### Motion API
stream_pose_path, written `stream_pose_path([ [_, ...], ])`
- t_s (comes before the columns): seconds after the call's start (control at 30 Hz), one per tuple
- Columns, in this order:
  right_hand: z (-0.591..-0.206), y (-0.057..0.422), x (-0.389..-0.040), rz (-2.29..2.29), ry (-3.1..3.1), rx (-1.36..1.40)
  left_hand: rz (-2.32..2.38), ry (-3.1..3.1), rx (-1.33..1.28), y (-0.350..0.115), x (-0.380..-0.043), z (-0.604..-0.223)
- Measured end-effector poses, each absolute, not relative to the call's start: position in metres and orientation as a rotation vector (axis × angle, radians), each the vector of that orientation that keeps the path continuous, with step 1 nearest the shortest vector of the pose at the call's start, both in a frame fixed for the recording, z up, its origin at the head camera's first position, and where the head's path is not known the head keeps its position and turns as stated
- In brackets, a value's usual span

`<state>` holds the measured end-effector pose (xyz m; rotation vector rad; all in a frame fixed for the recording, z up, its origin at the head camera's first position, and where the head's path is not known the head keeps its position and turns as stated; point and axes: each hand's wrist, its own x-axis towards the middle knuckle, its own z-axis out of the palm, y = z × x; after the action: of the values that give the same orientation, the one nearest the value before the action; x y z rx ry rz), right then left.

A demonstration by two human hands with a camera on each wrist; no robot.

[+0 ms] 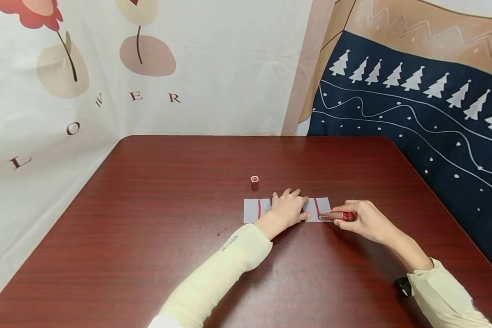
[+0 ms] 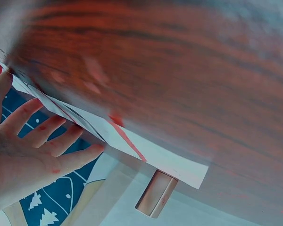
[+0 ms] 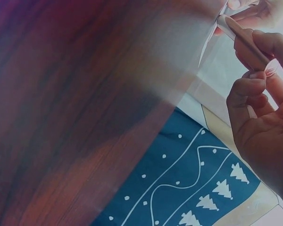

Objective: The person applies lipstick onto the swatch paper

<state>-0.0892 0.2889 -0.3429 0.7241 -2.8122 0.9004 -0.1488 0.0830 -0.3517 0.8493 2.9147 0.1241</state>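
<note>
White paper [image 1: 252, 211] lies on the table with red strokes drawn across both its left and right parts. My left hand [image 1: 287, 210] rests spread over its middle, hiding that part, fingers fairly straight in the left wrist view. Between thumb and fingers, my right hand [image 1: 365, 219] pinches a lipstick [image 1: 340, 216]. Its tip points left, right at the lower end of the right-hand red stroke [image 1: 317, 207]. Red smudges mark the left hand's fingers [image 2: 56, 148]. Beyond the paper, the lipstick cap [image 1: 254, 183] stands upright.
The dark red wooden table [image 1: 168, 191] has rounded far corners. Small red specks [image 1: 219, 234] dot it to the left of the left forearm. Behind it hang a pale flower-print cloth [image 1: 229, 68] and a navy cloth with white trees [image 1: 393, 109].
</note>
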Motion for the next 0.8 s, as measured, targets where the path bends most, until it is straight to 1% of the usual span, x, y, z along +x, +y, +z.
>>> stream_pose_path([
  [0.3, -0.342, 0.288, -0.087, 0.898, -2.799, 0.733, 0.114, 2.918, 0.842, 0.083, -0.149, -0.353],
  [0.6, -0.354, 0.285, -0.079, 0.924, -2.822, 0.75, 0.126, 2.891, 0.82, 0.077, -0.139, -0.368],
  [0.8, -0.343, 0.29, -0.087, 0.853, -2.79, 0.73, 0.086, 2.937, 0.851, 0.083, -0.151, -0.357],
])
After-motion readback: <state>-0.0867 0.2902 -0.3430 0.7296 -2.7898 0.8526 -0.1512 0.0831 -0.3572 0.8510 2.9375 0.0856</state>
